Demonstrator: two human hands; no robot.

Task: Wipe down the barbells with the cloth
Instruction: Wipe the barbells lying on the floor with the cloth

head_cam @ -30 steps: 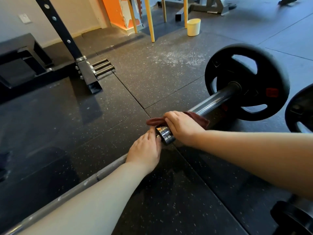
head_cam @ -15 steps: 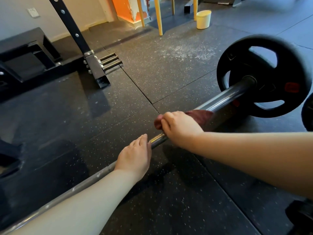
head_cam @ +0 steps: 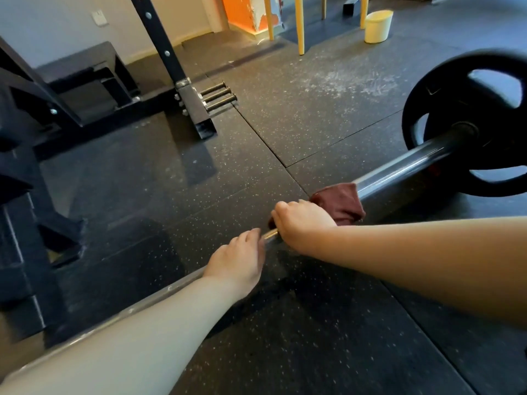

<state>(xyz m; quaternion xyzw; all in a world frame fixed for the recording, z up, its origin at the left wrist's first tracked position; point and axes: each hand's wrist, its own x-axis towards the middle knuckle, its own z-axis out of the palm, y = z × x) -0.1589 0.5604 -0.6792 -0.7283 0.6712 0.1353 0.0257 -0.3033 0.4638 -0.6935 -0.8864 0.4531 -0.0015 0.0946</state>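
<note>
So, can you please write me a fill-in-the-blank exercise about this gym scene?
1. The right hand grips a dark red ____ on the barbell.
2. The left hand touches it on the side away from the black weight ____.
3. The barbell lies on the rubber ____.

Missing words: cloth; plate; floor.

The cloth (head_cam: 339, 205) is dark maroon; the barbell (head_cam: 399, 175) is silver-grey, darker and glossy towards its black plate (head_cam: 456, 78); the floor (head_cam: 285, 337) is black with pale flecks and a whitish dusty patch further off; the tub (head_cam: 377, 27) is cream; the rack (head_cam: 159, 38) is black
</note>
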